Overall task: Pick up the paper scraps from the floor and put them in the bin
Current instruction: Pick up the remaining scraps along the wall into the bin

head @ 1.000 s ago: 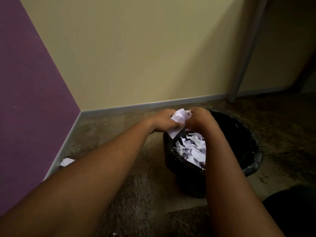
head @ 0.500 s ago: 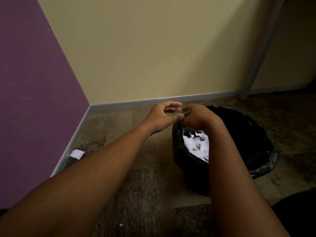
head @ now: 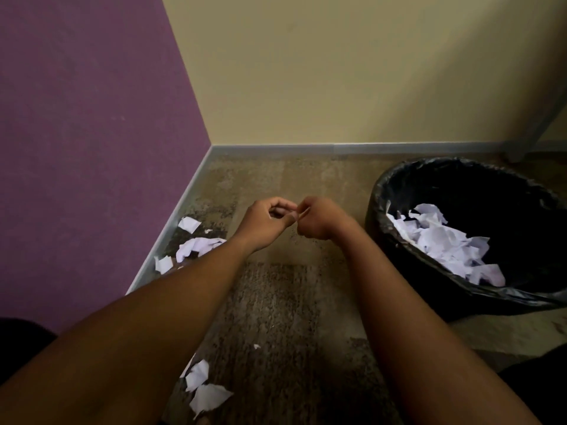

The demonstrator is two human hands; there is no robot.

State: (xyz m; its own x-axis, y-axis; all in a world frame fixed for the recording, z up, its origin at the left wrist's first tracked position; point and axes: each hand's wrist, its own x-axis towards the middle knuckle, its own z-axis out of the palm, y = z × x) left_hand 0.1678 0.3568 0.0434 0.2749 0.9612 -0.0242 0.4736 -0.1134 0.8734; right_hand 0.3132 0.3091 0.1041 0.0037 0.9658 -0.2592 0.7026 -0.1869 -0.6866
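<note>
Mottled brown carpet runs out under me to a grey skirting board where a purple wall on my left meets a yellow wall ahead. Nearest to me, low between my forearms, a few white paper scraps lie on the floor, and one tiny fleck sits a little beyond them. Farther out my left hand and my right hand meet over bare carpet, both curled loosely with their fingertips touching each other; I cannot tell whether anything is pinched between them. To the left, partly hidden behind my left forearm, more torn paper lies along the foot of the purple wall, with a single piece beyond it and another closer to me. Off to my right stands the bin, lined with a black bag, well clear of both hands. Inside it sits a heap of crumpled white paper, piled against the near side. At the far right a grey post rises from the floor
</note>
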